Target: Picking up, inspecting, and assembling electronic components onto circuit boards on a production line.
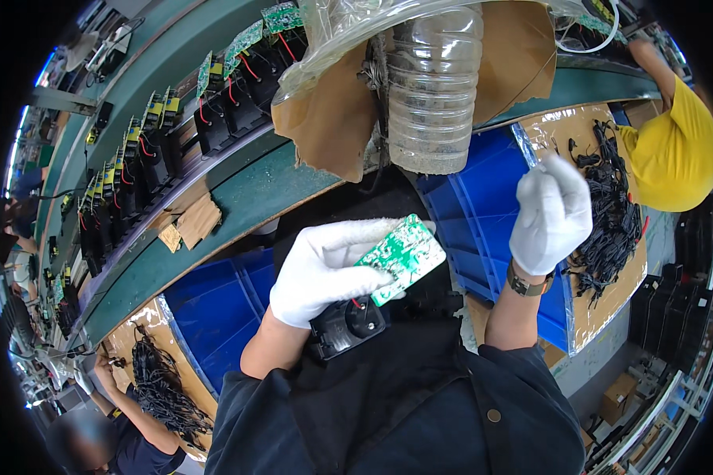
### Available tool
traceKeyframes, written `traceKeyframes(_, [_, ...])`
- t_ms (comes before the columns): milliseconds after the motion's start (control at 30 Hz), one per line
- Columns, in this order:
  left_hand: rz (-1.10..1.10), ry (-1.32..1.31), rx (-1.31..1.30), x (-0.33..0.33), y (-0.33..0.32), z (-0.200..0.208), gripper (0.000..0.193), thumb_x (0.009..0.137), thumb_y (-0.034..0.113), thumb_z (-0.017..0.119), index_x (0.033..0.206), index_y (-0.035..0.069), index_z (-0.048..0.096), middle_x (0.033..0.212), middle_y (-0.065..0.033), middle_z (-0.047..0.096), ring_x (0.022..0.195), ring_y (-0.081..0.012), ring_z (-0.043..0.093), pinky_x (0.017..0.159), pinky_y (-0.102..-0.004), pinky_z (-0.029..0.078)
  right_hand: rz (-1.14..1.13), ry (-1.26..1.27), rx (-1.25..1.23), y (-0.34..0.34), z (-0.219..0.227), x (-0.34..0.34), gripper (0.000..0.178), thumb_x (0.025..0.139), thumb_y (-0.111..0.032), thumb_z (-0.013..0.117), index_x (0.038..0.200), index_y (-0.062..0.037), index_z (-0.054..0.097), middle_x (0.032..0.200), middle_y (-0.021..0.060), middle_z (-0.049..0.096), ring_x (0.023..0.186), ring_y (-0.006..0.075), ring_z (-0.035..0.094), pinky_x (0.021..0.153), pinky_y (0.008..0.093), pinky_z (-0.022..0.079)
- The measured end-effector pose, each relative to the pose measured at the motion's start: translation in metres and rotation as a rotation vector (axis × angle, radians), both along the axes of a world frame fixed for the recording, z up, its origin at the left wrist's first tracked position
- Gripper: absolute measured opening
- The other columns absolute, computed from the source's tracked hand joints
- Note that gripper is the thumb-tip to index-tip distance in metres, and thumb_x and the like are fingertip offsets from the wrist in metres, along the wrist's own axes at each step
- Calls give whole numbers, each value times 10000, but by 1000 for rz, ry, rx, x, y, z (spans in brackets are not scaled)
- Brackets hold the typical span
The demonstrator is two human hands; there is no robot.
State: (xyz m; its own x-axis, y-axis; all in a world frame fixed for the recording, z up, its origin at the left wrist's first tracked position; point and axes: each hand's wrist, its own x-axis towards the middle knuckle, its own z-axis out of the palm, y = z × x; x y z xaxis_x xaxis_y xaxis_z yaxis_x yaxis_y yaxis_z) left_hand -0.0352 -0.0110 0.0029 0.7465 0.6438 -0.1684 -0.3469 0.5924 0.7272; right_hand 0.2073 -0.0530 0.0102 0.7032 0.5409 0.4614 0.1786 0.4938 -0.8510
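1. A clear bottle (pixel 434 91), flanked by torn cardboard (pixel 325 119), hides part of the green tabletop (pixel 285 170); its contents are unclear.
2. Left of the bottle, black housings (pixel 157 158) with upright boards and red wires stand in a row.
3. Right of and below the bottle, a blue bin (pixel 471 218) adjoins a brown sheet bearing black cables (pixel 606 229).
4. Below the bottle, the left hand (pixel 313 269) grips a green circuit board (pixel 404 260), just above a black case (pixel 352 326).
5. Right of the bottle, well apart from the left, the right hand (pixel 550 210) has curled fingers; I cannot tell whether it holds anything.

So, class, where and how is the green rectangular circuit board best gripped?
Probably pinch the board by its right edge, from the right: that flat, slanted end juts out, while the white-gloved left hand holds its left part.
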Motion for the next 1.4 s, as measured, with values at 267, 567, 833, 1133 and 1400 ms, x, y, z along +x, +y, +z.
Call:
traceKeyframes(267, [-45,-251,-27,-12,1,9,641,659,-80,723,1275,-42,550,1234,-376,521,1051,-435,618,868,-433,545,-145,-105,-128,57,-28,68,212,872,19,503,968,17,693,907,87,708,570,112,538,587,230,482])
traceKeyframes(567, [-85,-306,37,-32,2,1,628,642,-43,738,1243,-70,560,1232,-407,503,977,-478,636,815,-483,554,-422,-283,-340,107,-80,92,122,821,-24,539,799,33,645,696,79,637,572,137,512,581,238,449])
traceKeyframes(833, [-273,9,792,-92,37,56,511,763,113,734,1160,-156,557,948,-311,658,619,-239,690,520,-275,585,-368,-308,-416,104,-81,91,176,839,-95,566,912,8,688,763,84,693,622,165,578,612,268,469])
traceKeyframes(1133, [550,181,1043,-77,32,154,547,889,168,571,1354,-46,378,1239,-240,571,989,-287,658,685,-199,483,-477,-463,-436,99,-75,85,180,836,-115,553,899,-5,681,784,92,690,647,215,593,642,300,474])
traceKeyframes(1400, [1172,857,1494,-67,119,175,521,851,187,674,1326,34,524,1323,-170,556,1166,-313,579,1031,-380,437,-469,-580,-380,104,-84,87,147,803,-126,559,788,9,616,718,130,622,601,277,529,608,329,449])
